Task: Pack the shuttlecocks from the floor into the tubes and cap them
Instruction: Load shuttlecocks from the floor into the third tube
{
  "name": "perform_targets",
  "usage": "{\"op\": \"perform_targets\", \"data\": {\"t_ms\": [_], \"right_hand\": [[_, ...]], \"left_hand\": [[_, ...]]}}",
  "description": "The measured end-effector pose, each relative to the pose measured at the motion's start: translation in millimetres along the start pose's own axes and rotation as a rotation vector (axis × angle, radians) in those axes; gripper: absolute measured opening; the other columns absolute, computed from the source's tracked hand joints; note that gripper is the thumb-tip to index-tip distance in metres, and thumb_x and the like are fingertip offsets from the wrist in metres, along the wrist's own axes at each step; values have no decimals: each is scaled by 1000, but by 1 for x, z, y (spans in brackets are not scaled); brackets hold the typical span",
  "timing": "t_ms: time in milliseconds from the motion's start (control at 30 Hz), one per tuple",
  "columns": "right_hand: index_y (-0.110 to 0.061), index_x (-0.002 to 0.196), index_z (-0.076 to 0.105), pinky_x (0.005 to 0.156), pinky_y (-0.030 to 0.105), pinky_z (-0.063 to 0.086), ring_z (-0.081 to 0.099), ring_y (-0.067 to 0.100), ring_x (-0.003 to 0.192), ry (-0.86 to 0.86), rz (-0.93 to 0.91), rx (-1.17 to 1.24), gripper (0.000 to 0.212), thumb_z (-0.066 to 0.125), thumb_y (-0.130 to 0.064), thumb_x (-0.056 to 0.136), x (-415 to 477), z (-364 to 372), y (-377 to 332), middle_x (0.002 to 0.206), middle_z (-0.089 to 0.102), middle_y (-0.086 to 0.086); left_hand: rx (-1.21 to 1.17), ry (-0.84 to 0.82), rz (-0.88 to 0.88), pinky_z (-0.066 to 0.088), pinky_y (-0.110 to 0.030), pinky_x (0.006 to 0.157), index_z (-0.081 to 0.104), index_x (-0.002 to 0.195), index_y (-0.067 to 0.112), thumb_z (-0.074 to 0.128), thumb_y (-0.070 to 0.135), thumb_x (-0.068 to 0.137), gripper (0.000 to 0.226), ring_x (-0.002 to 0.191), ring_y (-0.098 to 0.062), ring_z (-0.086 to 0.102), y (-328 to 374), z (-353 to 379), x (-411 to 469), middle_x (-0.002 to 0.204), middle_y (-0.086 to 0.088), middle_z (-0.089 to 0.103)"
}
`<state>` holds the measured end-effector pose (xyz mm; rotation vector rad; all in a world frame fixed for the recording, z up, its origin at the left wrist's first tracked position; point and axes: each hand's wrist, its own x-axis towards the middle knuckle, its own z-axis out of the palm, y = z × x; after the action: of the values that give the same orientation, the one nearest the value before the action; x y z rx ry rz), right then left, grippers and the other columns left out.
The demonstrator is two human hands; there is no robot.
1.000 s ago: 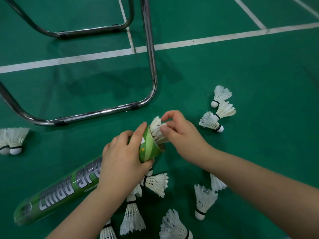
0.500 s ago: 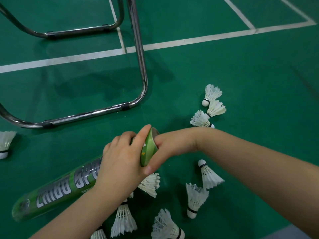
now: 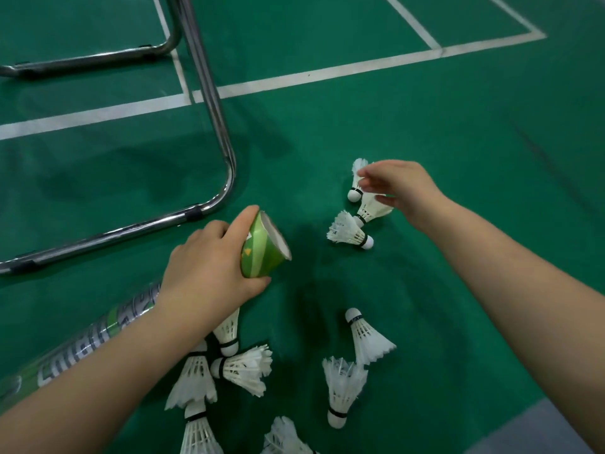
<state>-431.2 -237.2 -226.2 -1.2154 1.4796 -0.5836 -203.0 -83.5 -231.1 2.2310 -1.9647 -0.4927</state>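
The right hand hangs with fingers spread and loosely bent, closed on nothing, above a trio of white feather shuttlecocks with rounded cork heads. The middle shuttlecock lies between thumb and forefinger, though I cannot tell whether skin touches feather. The upper shuttlecock lies just beside it and the lower shuttlecock just below. The left hand wraps round the long green cardboard tube close to its open mouth, which is tilted up toward the trio and uncapped, while the printed body slants away under the forearm to the lower left. More loose shuttlecocks lie on the green court floor under and beside that forearm, so much of the packing seems left to do. These things likely weigh almost nothing, and the feather skirts look brittle and easily crushed, so the safer hold is probably a light pinch at the cork head or the dark band above it, going in cork first. A chrome tubular chair frame stands near the tube.
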Motion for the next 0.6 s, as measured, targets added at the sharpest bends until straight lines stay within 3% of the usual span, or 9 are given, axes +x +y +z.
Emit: {"op": "perform_targets", "data": {"t_ms": [100,167,300,433,533,600], "right_hand": [[-20,100,65,73,25,43,56,14,87,226,22,-174,18,59,-16,84,37,-23,40,93,63,-2],[-17,119,59,85,27,44,54,16,95,306,40,-293,35,59,-18,84,50,-27,61,110,60,2],[-17,132,47,94,30,41,53,22,113,237,102,-355,53,64,-32,84,59,-18,90,125,55,5],[-10,96,62,69,30,42,58,23,86,203,40,-518,26,65,-32,83,62,-10,99,90,64,5],[-6,78,58,54,29,32,45,18,65,263,-48,-429,25,60,-30,86,60,-16,94,67,50,2],[-7,73,53,55,30,25,34,15,58,323,-121,-292,27,53,-28,89,53,-21,86,61,40,0]], "left_hand": [[21,3,20,43,-35,83,8,141,38,67,55,68,95,105,-24,47,9,7,7,115,-1,49],[27,5,31,42,-35,84,8,141,38,67,55,69,95,106,-25,47,17,10,12,115,-1,49],[31,1,45,42,-36,84,7,141,38,67,55,68,96,105,-25,47,27,15,16,114,-2,48],[38,1,48,43,-37,84,8,140,38,67,54,68,95,105,-26,47,29,20,13,115,-2,48],[25,-2,52,44,-37,85,8,139,38,67,53,68,93,105,-26,47,29,21,10,116,-2,48],[20,0,49,44,-38,86,8,139,38,67,52,68,93,105,-26,47,29,21,11,116,-2,48]]}}
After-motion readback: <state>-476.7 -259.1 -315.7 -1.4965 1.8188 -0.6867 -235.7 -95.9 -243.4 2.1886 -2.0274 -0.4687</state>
